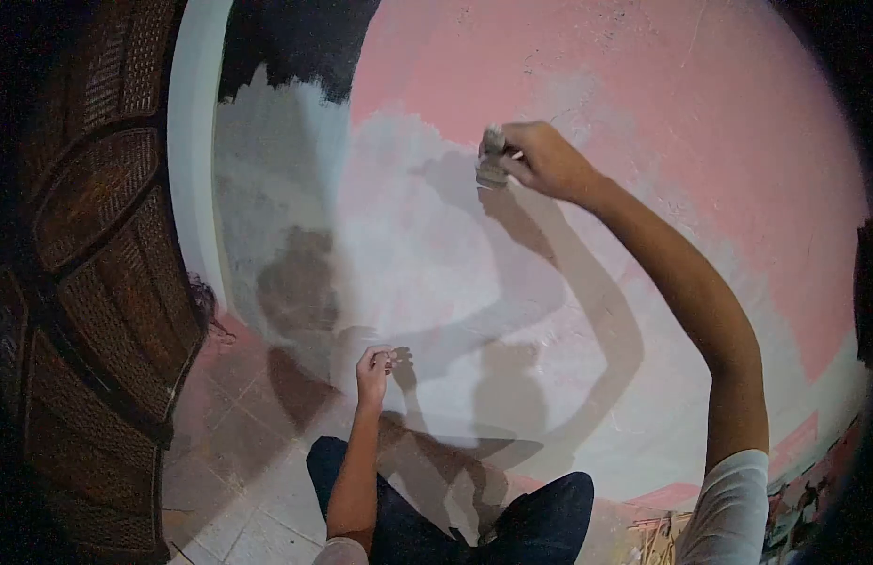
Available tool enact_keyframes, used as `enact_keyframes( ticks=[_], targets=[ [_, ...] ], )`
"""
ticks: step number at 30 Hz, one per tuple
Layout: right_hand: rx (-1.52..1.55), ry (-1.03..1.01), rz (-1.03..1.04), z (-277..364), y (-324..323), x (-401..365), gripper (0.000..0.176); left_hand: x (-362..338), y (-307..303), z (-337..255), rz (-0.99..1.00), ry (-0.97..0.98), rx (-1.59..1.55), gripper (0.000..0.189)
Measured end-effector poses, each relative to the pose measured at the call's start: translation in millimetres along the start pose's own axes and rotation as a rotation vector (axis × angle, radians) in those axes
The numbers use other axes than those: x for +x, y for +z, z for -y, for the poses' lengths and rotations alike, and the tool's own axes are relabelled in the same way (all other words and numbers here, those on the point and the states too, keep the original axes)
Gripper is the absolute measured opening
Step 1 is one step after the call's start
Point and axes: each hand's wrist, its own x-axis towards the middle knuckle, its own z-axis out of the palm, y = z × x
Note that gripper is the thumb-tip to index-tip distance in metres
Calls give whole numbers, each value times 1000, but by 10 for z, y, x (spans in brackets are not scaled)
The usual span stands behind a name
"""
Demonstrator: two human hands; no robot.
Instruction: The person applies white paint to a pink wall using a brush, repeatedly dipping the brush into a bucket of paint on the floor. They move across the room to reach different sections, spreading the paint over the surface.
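My right hand is raised against the wall, its fingers closed on a wide paintbrush. The brush is right at the wall surface, near the ragged border between white paint and pink. Lower down, my left hand is held up in front of the white area, fingers curled together; I cannot tell what, if anything, is in them. The wall is pink at the top and right, with uneven, streaky white over its middle and lower part. Shadows of both arms fall across it.
A brown woven panel with a dark frame stands on the left, beside a pale vertical trim. Black paint covers the wall's upper left. Floor tiles lie below, and thin sticks lie at the lower right.
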Motion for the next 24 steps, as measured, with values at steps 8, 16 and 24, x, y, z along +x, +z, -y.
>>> enact_keyframes(
  ticks=[8, 16, 24],
  targets=[
    [-605, 79, -483, -726, -877, 5, 21, 26, 53, 60, -99, 32, 38, 17],
    [-97, -49, 30, -209, 206, -273, 20, -77, 69, -83, -63, 69, 73, 20],
    [-587, 57, -488, -904, -625, -141, 27, -202, 149, -294, -77, 57, 147, 22]
  ],
)
